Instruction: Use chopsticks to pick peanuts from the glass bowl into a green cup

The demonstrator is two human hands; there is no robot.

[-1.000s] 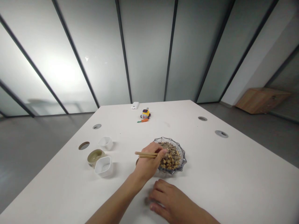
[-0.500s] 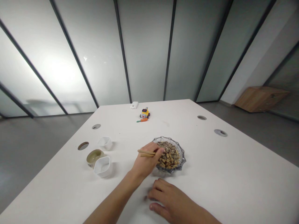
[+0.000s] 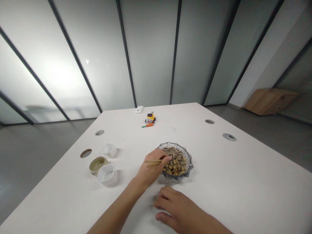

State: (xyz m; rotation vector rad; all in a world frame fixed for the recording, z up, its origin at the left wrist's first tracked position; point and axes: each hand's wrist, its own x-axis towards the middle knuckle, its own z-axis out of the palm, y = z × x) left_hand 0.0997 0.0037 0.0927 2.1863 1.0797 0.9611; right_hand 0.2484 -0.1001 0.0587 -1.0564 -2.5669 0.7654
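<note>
Hiding chopsticks [image 3: 153, 160] partly: left hand [image 3: 151, 169]

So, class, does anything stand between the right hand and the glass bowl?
Nothing visible stands between the right hand and the bowl's near rim. The left hand, gripping chopsticks, covers only part of the left rim.

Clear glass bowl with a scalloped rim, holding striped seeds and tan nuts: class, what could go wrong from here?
Any seeds or nuts picked up could slip from the slender tan chopsticks, held in the left hand with their tips hidden from view. The right hand, near the glass bowl, might bump it if it moved forward.
</note>
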